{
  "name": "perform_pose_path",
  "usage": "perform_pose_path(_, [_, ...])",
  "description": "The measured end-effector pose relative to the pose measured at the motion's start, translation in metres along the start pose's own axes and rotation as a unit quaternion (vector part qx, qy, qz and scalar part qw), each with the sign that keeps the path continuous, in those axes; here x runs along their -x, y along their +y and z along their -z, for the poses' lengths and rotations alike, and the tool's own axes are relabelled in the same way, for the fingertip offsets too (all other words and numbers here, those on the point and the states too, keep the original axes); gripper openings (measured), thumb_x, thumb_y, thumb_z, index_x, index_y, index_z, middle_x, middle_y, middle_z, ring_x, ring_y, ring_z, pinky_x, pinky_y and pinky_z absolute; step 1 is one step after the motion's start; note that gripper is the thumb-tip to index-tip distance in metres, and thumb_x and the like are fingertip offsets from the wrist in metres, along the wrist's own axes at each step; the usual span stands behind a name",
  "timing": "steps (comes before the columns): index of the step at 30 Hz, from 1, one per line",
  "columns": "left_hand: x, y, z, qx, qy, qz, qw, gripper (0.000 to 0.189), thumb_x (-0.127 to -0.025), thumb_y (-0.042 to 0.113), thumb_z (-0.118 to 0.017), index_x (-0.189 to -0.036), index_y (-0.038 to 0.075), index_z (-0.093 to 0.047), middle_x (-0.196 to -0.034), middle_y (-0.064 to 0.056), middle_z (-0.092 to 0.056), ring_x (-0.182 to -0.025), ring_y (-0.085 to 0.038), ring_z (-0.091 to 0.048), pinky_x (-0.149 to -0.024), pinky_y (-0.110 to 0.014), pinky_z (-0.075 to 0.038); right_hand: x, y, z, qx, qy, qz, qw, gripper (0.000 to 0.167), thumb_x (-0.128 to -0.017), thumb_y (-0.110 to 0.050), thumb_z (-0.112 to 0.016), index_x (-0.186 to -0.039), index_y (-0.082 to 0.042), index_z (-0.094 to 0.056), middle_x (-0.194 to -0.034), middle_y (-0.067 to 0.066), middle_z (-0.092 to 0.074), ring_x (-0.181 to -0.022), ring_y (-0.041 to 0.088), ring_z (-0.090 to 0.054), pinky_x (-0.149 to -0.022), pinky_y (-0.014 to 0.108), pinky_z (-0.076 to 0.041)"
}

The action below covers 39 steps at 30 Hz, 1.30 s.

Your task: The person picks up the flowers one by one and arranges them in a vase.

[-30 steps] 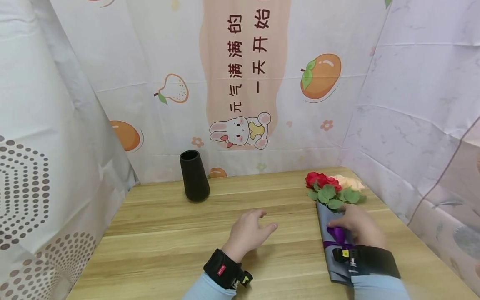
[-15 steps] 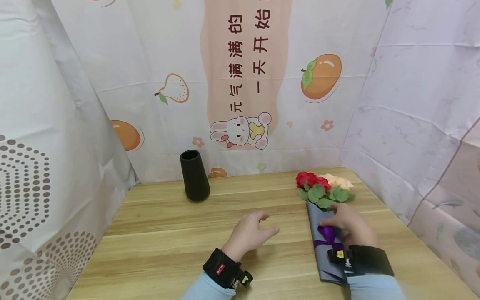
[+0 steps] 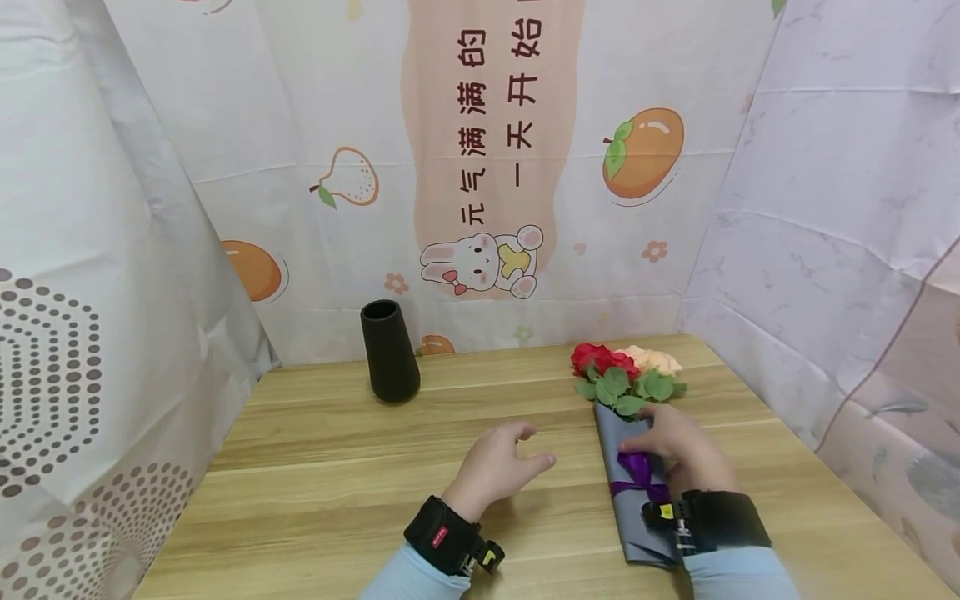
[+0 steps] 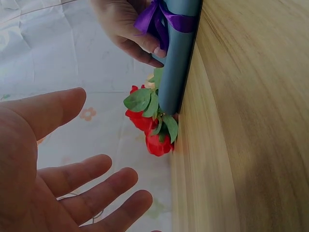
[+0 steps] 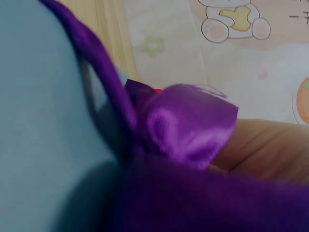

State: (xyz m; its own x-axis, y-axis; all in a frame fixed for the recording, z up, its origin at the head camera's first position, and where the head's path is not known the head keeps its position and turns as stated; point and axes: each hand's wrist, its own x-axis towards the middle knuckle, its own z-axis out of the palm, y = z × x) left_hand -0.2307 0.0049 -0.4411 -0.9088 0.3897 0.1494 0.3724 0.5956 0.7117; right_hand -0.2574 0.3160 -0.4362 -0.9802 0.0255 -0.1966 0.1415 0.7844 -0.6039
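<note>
My right hand (image 3: 686, 450) holds a flower bouquet (image 3: 618, 462) wrapped in grey-blue paper, with its thumb and fingers around the upper part of the wrap. A purple ribbon bow (image 3: 637, 473) ties the wrap and fills much of the right wrist view. Red roses (image 3: 600, 360), a peach-coloured bloom (image 3: 654, 361) and green leaves point toward the back of the table. My left hand (image 3: 495, 467) hovers left of the bouquet, fingers spread and relaxed, holding nothing. In the left wrist view the wrapped bouquet (image 4: 178, 58) lies close along the wooden surface.
A tall black vase (image 3: 390, 354) stands upright at the back left of the wooden table (image 3: 315, 492). A printed cloth (image 3: 337, 275) hangs behind the table, with more cloth on the left and right sides.
My right hand has moved left across the table with the bouquet in its grip, bringing it nearer my left hand. The left hand and the black vase have stayed nearly in place.
</note>
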Motion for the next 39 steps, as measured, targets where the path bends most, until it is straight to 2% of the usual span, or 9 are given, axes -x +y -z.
perform_pose_path(3, [0.000, -0.001, 0.002, -0.001, 0.001, 0.008, 1.0000, 0.057, -0.091, 0.050, -0.072, -0.131, 0.009, -0.068, -0.129, -0.004, -0.068, -0.117, -0.027, -0.063, -0.093, -0.045, -0.053, 0.000, -0.004, -0.002, 0.022, 0.008, 0.015, 0.9996, 0.079, -0.075, -0.035, -0.091, -0.130, 0.010, -0.056, -0.117, 0.032, -0.062, -0.100, 0.039, -0.061, -0.078, 0.054, -0.056])
perform_pose_path(7, [0.000, -0.003, 0.004, -0.009, 0.004, 0.013, 0.9999, 0.056, -0.091, 0.050, -0.073, -0.130, 0.011, -0.068, -0.129, -0.004, -0.068, -0.118, -0.026, -0.063, -0.094, -0.045, -0.053, 0.000, -0.008, -0.006, -0.003, -0.001, 0.006, 1.0000, 0.080, -0.076, -0.033, -0.091, -0.133, 0.009, -0.054, -0.122, 0.036, -0.058, -0.099, 0.041, -0.063, -0.059, 0.049, -0.059])
perform_pose_path(11, [0.000, -0.008, 0.006, -0.018, 0.006, 0.015, 0.9997, 0.056, -0.090, 0.051, -0.073, -0.130, 0.011, -0.069, -0.129, -0.004, -0.068, -0.120, -0.025, -0.062, -0.095, -0.046, -0.052, -0.001, -0.011, -0.011, -0.014, -0.005, 0.011, 0.9998, 0.080, -0.076, -0.033, -0.091, -0.134, 0.007, -0.054, -0.124, 0.035, -0.057, -0.096, 0.040, -0.064, -0.050, 0.045, -0.058])
perform_pose_path(23, [0.003, -0.016, 0.016, -0.023, 0.002, 0.040, 0.9990, 0.057, -0.089, 0.049, -0.075, -0.130, 0.010, -0.068, -0.128, -0.006, -0.068, -0.119, -0.026, -0.062, -0.096, -0.047, -0.052, 0.001, -0.020, -0.022, -0.050, -0.026, 0.025, 0.9981, 0.077, -0.077, -0.028, -0.091, -0.136, 0.005, -0.054, -0.127, 0.031, -0.056, -0.095, 0.036, -0.062, -0.048, 0.046, -0.058])
perform_pose_path(35, [0.009, -0.022, 0.026, -0.028, -0.003, 0.037, 0.9989, 0.057, -0.089, 0.048, -0.075, -0.130, 0.009, -0.068, -0.127, -0.008, -0.068, -0.117, -0.028, -0.064, -0.094, -0.048, -0.053, 0.000, -0.037, -0.037, -0.040, -0.027, 0.040, 0.9980, 0.074, -0.075, -0.027, -0.092, -0.134, 0.001, -0.057, -0.125, 0.026, -0.059, -0.091, 0.032, -0.062, -0.047, 0.045, -0.057])
perform_pose_path(39, [0.010, -0.026, 0.030, -0.025, -0.005, 0.041, 0.9988, 0.059, -0.089, 0.048, -0.075, -0.131, 0.007, -0.068, -0.126, -0.010, -0.068, -0.117, -0.030, -0.063, -0.095, -0.050, -0.052, -0.002, -0.041, -0.042, -0.012, -0.016, 0.066, 0.9976, 0.072, -0.074, -0.030, -0.093, -0.130, 0.000, -0.060, -0.124, 0.024, -0.062, -0.094, 0.032, -0.061, -0.055, 0.043, -0.058])
